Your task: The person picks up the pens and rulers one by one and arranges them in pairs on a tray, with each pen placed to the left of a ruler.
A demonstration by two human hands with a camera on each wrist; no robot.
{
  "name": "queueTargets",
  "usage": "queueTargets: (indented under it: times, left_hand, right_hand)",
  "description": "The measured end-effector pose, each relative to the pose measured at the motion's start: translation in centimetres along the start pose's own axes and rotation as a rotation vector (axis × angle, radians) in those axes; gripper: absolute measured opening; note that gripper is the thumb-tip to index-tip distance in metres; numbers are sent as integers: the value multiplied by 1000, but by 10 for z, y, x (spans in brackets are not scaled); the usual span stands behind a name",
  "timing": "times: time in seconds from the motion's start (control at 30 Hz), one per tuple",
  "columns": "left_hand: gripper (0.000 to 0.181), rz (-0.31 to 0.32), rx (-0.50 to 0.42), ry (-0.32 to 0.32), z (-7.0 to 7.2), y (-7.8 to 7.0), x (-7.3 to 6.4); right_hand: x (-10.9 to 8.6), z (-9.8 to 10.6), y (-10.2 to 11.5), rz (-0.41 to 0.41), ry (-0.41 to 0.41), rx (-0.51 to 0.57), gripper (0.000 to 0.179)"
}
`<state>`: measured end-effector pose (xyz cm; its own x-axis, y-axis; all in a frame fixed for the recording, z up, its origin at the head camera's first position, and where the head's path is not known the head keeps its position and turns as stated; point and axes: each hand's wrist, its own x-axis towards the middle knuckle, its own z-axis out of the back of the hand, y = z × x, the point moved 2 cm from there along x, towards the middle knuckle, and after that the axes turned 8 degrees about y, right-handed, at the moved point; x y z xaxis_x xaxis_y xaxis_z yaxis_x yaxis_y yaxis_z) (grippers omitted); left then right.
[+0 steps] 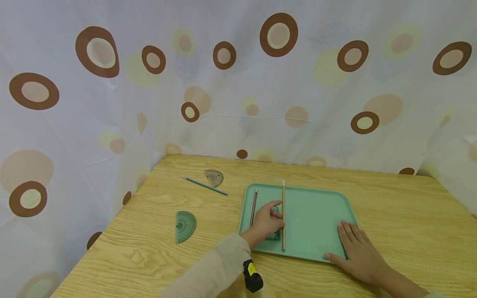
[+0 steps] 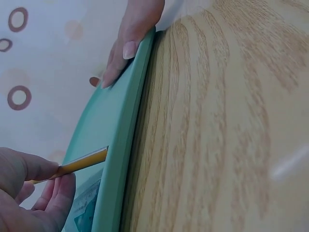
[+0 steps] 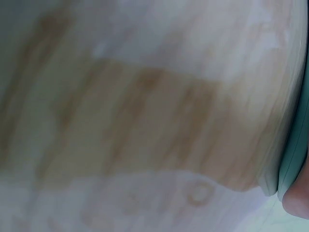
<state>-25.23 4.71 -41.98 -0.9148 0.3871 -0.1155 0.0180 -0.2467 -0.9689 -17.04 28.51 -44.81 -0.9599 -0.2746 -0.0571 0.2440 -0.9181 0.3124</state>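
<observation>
My left hand (image 1: pixel 266 221) pinches a yellow pencil (image 1: pixel 283 215) between thumb and fingers, over the left half of a green tray (image 1: pixel 313 219). The same yellow pencil (image 2: pixel 82 163) shows in the left wrist view, its end close to the tray's rim. Under that hand lies a green transparent ruler-like piece (image 1: pixel 275 235), mostly hidden. Left of it, a dark red pencil (image 1: pixel 254 207) lies in the tray. My right hand (image 1: pixel 359 252) rests with straight fingers on the tray's right front corner; only a fingertip (image 3: pixel 297 198) of it shows in the right wrist view.
On the wooden table (image 1: pixel 149 256), left of the tray, lie a green protractor (image 1: pixel 185 227), a clear protractor (image 1: pixel 214 178) and a blue-green pencil (image 1: pixel 205 186). A patterned curtain (image 1: pixel 238 91) stands behind the table. A black wrist camera (image 1: pixel 252 277) hangs at the left sleeve.
</observation>
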Motion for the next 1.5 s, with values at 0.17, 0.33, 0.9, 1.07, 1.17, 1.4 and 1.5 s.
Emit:
queueTargets:
  times: [0.17, 0.33, 0.9, 1.07, 1.17, 1.4, 1.5]
  left_hand:
    - [58, -12, 35, -27, -4, -1, -1]
    - [57, -25, 92, -54, -7, -2, -1]
    - [51, -67, 246, -100, -10, -5, -6]
    - [47, -65, 272, -117, -13, -5, -7]
    - [47, -66, 281, -125, -14, -5, -7]
    - [45, -57, 287, -123, -15, -5, -7]
    - [45, -68, 298, -123, -15, -6, -7]
  right_hand:
    - [-1, 0, 0, -3, 0, -2, 94]
    - [0, 0, 0, -2, -1, -5, 94]
    - [-1, 0, 2, -4, -5, -6, 94]
    - [-1, 0, 2, -2, -6, -3, 94]
    - [-1, -1, 2, -1, -7, -7, 94]
    - [0, 0, 2, 2, -10, -11, 94]
    - [0, 0, 2, 3, -10, -16, 94]
